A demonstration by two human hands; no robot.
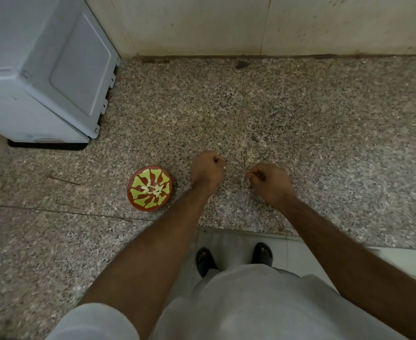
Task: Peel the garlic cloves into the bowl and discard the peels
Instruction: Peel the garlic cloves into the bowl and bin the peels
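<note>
A red bowl (138, 176) with a yellow-green pattern stands on the granite counter (324, 143), holding several peeled white garlic cloves (153, 188) at its centre. Just right of the bowl, my left hand (207, 169) is curled into a fist, with a pale scrap of garlic peel (223, 165) showing at its fingers. A short gap to the right, my right hand (269, 182) hovers low over the counter. Its fingertips are curled in against the thumb and pinch small bits of peel that barely show.
A grey-white appliance (42, 77) fills the back left corner of the counter. A tiled wall (251, 25) runs along the back. The counter's front edge (251, 233) is near my body, and my sandalled feet on the floor show below it.
</note>
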